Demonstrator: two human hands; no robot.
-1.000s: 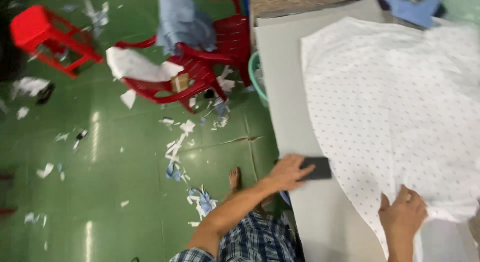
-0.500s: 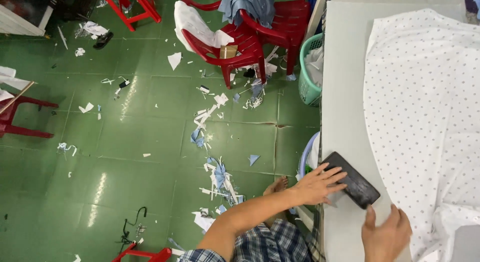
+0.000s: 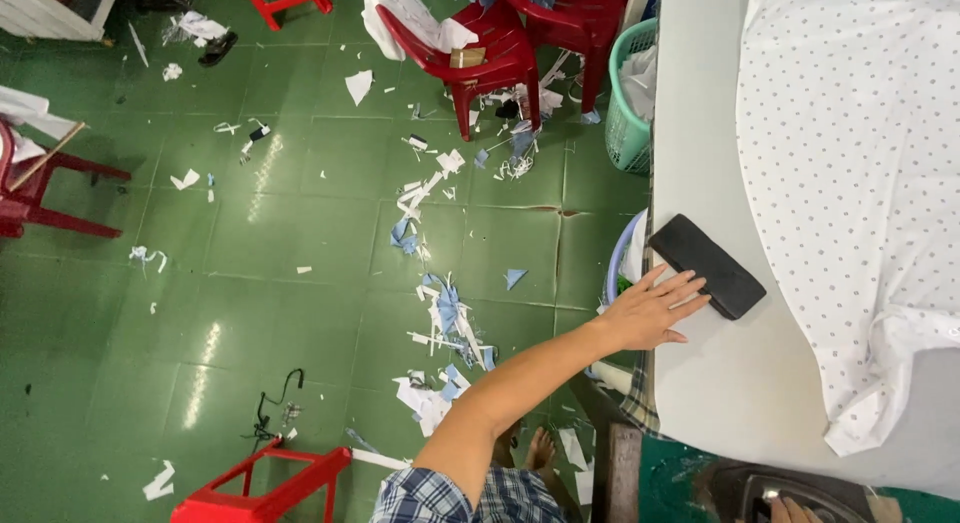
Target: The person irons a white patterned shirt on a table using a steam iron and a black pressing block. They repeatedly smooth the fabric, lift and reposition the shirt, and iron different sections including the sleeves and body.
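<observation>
A: Head view, looking straight down. The left hand [image 3: 655,308] lies flat on the near edge of the grey table [image 3: 700,383], fingers spread and grasping nothing, fingertips touching the end of the black rectangular block [image 3: 706,265].

B: And the block itself?

A: It lies at a slant on the bare table, between the table's edge and the white dotted fabric [image 3: 860,183], just beside the cloth's hem but not on it. To shift it cleanly, I'd say press with flat fingers and slide, keeping it clear of the edge, which is close.

B: The right hand?

A: Only fingertips of the right hand [image 3: 785,508] show at the bottom border, by a dark object I can't identify. Whether it grips anything, I cannot tell.

B: The room?

A: A glossy green tiled floor [image 3: 250,283], littered with white and blue fabric scraps [image 3: 445,313]. Red plastic chairs [image 3: 480,53] up top carry cloth, there's a red stool [image 3: 270,483] near the bottom, and a green basket [image 3: 628,113] stands against the table's side.
</observation>
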